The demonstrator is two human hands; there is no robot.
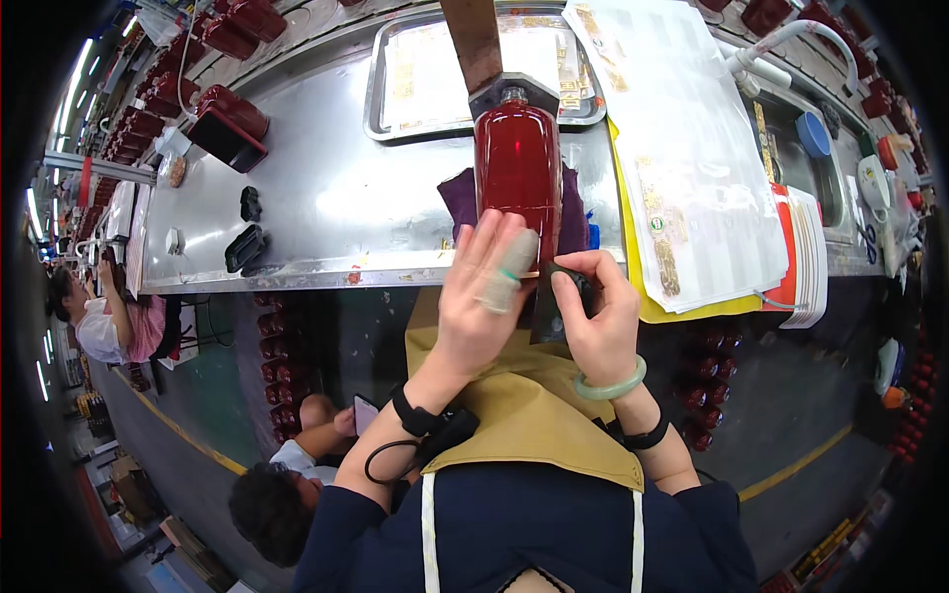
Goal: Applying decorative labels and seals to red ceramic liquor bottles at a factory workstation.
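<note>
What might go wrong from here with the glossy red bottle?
1. The left hand lies over the near end of the glossy red bottle; it might slip or smudge the shine.
2. The small black object pinched in the right hand could drop or scratch the bottle.
3. The flat white sheets, jutting past the silver metal table's front edge, might get nudged.

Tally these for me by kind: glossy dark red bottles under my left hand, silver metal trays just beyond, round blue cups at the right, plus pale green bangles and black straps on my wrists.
Glossy dark red bottle under the left hand: 1
Silver metal tray: 1
Round blue cup: 1
Pale green bangle: 1
Black wrist straps: 2
Total: 6
</note>
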